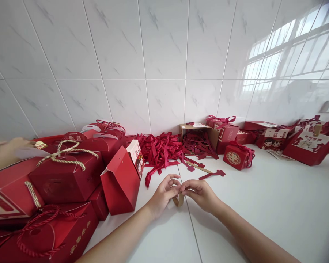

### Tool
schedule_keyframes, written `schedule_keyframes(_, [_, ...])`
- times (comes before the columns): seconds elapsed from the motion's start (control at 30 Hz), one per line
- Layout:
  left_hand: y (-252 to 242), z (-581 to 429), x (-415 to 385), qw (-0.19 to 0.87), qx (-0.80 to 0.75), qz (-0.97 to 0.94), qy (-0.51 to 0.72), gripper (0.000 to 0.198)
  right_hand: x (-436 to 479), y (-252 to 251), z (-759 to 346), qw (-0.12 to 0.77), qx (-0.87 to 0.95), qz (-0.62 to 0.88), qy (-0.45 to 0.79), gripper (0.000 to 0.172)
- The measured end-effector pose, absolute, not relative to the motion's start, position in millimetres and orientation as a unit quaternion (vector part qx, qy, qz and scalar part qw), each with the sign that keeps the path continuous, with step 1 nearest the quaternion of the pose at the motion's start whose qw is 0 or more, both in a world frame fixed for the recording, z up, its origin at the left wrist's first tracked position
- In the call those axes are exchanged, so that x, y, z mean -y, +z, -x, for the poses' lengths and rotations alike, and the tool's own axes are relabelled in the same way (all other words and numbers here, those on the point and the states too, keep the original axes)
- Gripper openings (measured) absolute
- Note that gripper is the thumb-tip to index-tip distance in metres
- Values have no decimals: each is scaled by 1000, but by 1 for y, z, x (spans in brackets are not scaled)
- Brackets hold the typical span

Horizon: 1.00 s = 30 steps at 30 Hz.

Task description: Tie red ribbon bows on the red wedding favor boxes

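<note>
Above the white tabletop, my left hand [164,195] and my right hand [201,194] meet fingertip to fingertip. Between them they pinch a tan strip [180,200], bent into a loop that hangs below the fingers. Its ends are hidden by my fingertips. Just beyond my hands lie dark red strips with flower-shaped ends [212,174], along with one that shows tan. A heap of red ribbons [161,148] is behind my left hand. Beside it stands a red gift box with a slanted top [122,182].
Red boxes with cord handles [65,171] are piled on the left, where a blurred hand [8,151] reaches in. An open cardboard box [193,126] holds more dark red strips. Ribbon-tied boxes [238,155] stand to the right. A tiled wall [164,98] rises behind the table.
</note>
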<state>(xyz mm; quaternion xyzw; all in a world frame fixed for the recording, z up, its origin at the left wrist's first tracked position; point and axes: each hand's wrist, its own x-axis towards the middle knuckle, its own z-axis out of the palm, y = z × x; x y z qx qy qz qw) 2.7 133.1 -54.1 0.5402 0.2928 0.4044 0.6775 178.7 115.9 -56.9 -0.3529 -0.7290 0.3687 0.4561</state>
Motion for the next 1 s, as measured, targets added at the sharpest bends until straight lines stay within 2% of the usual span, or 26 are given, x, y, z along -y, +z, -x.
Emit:
schedule_keyframes(0.37, [-54,-9,-126,731,-336,-451,386,37,-110,-49,-182,429,794,334,271,20])
schedule_keyframes(0.47, [-55,-12,-127,715,-372,-462,372,36,-111,-50,-181,430,793,337,268,20])
schedule_keyframes(0.57, [-53,-14,-128,660,-415,-510,364,25,-114,-53,-178,448,770,360,279,17])
schedule_keyframes(0.7, [-30,-5,-136,478,-502,-603,394,27,-122,-56,-177,495,708,385,324,9])
schedule_keyframes(0.8, [5,11,-153,259,-567,-663,415,39,-127,-58,-180,521,666,399,356,9])
schedule_keyframes(0.87, [31,20,-167,65,-626,-682,373,53,-129,-58,-182,530,653,399,366,11])
schedule_keyframes(1.0, [67,25,-197,-66,-698,-658,275,64,-125,-50,-183,530,667,394,344,8])
